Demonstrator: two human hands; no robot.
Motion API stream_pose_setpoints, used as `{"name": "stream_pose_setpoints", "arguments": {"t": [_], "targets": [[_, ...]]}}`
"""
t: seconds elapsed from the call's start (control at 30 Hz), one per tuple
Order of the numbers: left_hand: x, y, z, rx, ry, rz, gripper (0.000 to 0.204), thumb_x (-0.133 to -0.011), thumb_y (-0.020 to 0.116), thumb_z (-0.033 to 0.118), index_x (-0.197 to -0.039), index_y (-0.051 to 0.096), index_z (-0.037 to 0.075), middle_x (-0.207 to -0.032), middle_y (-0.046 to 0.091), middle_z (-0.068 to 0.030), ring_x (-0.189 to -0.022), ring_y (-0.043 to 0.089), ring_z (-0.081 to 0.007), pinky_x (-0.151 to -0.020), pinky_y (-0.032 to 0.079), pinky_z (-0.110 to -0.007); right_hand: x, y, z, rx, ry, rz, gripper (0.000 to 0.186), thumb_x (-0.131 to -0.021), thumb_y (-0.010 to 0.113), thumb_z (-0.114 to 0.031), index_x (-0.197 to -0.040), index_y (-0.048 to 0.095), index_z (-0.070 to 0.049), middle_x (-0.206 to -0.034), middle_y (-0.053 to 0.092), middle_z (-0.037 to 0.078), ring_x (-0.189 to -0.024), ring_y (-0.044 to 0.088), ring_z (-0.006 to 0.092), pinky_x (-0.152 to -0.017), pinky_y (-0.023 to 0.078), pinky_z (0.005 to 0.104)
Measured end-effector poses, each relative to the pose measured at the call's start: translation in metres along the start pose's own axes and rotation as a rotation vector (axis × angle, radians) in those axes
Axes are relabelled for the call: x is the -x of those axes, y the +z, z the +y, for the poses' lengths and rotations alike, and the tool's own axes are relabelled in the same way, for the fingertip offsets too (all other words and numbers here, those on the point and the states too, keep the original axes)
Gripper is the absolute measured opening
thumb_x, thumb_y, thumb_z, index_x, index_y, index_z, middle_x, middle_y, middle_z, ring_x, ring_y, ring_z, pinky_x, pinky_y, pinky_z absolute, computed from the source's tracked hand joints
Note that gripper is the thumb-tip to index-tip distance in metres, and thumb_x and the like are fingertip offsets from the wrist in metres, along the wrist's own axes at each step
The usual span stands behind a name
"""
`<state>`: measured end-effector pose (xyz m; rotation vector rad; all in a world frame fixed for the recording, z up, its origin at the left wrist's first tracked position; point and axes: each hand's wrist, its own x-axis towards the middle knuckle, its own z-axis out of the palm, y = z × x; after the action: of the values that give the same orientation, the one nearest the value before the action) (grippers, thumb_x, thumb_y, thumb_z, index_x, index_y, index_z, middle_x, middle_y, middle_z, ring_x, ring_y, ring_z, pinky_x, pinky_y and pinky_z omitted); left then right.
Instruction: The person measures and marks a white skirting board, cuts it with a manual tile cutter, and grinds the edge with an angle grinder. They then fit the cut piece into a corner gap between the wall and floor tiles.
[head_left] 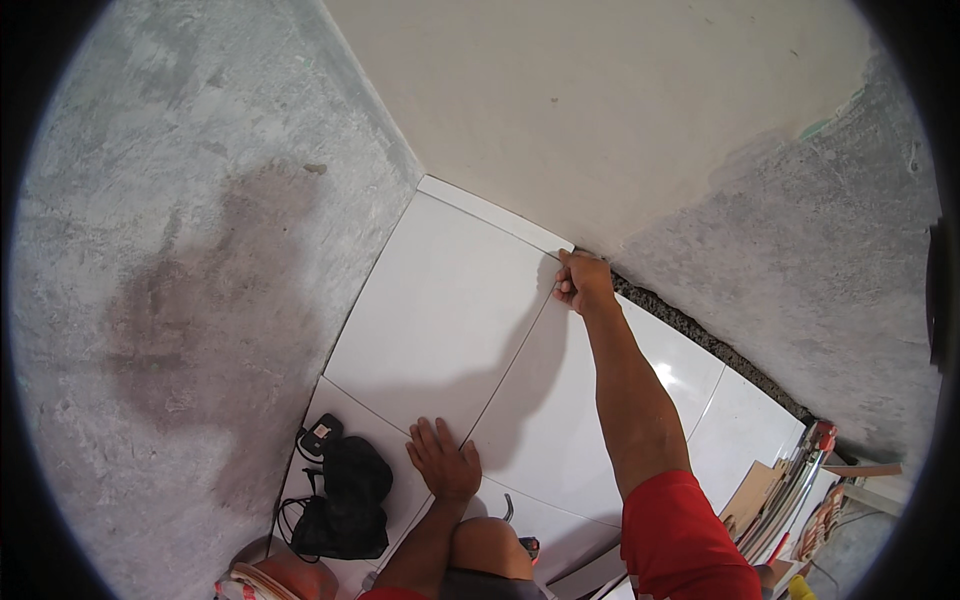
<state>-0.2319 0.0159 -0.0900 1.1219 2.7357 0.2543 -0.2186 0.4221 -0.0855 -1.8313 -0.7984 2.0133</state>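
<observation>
My right hand (pixel 583 281) reaches far out to the foot of the wall, at the right end of a narrow white tile strip (pixel 495 215). Its fingers are curled together and touch the strip's end; whatever they hold, if anything, is hidden. Large white floor tiles (pixel 440 290) lie beneath, with thin joints between them. Nearer to me, my left hand (pixel 443 460) lies flat on the tiles beside a joint, fingers spread, holding nothing. To the right of the strip, a dark rough gap (pixel 700 335) runs between tiles and wall.
A black bag (pixel 355 490) with a cord lies by the left wall (pixel 200 270). An orange-red bucket (pixel 300 575) stands at the lower left. At the lower right, long strips and cardboard (pixel 750 495) are piled. My bent knee (pixel 490 548) is low in the middle, near a hooked metal piece (pixel 508 508).
</observation>
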Motion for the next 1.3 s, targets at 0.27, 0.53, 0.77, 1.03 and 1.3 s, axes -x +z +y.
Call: {"name": "stream_pose_setpoints", "arguments": {"t": [0.27,0.53,0.77,1.03,1.3], "targets": [[0.001,0.001,-0.002,0.015,-0.006,-0.014,0.077,-0.086,0.067,0.027,-0.15,0.037,-0.004,-0.157,0.029,-0.0328,-0.148,0.024,-0.0517,-0.118,0.018,-0.067,-0.002,0.001,0.003,0.0,-0.023,0.02,0.018,-0.097,0.07,-0.02,-0.107,0.062,-0.008,-0.071,0.059,0.005,-0.049,0.048,0.0131,-0.062,0.056,0.0442],[-0.001,-0.002,0.0,0.034,-0.035,-0.05,0.077,-0.086,0.067,0.028,-0.15,0.037,-0.005,-0.157,0.03,-0.0332,-0.148,0.024,-0.0519,-0.119,0.017,-0.067,-0.003,0.003,0.004,0.023,-0.047,0.042,0.022,-0.097,0.07,-0.019,-0.112,0.061,-0.007,-0.071,0.059,0.006,-0.048,0.048,0.0135,-0.058,0.056,0.0432],[-0.002,-0.004,0.001,-0.003,-0.032,-0.082,0.076,-0.088,0.066,0.031,-0.148,0.039,-0.006,-0.156,0.03,-0.0338,-0.149,0.023,-0.0519,-0.118,0.018,-0.068,0.001,0.006,0.006,0.018,-0.082,0.074,0.017,-0.097,0.07,-0.023,-0.099,0.063,-0.008,-0.069,0.058,0.003,-0.048,0.048,0.0125,-0.057,0.055,0.0408],[-0.001,0.001,0.0,-0.029,-0.013,-0.049,0.077,-0.086,0.066,0.029,-0.149,0.038,-0.005,-0.156,0.029,-0.0348,-0.148,0.023,-0.053,-0.117,0.018,-0.069,0.002,0.009,0.005,-0.033,-0.08,0.077,0.023,-0.096,0.072,-0.024,-0.102,0.064,-0.003,-0.066,0.059,0.006,-0.046,0.049,0.0139,-0.053,0.056,0.0411],[0.0,0.003,-0.001,-0.038,0.028,-0.007,0.079,-0.085,0.067,0.029,-0.15,0.037,-0.005,-0.156,0.029,-0.0346,-0.148,0.024,-0.0531,-0.117,0.019,-0.069,0.001,0.013,0.008,-0.06,-0.113,0.115,0.023,-0.096,0.072,-0.022,-0.102,0.064,-0.001,-0.065,0.059,0.007,-0.044,0.049,0.0151,-0.049,0.055,0.0403]]}}
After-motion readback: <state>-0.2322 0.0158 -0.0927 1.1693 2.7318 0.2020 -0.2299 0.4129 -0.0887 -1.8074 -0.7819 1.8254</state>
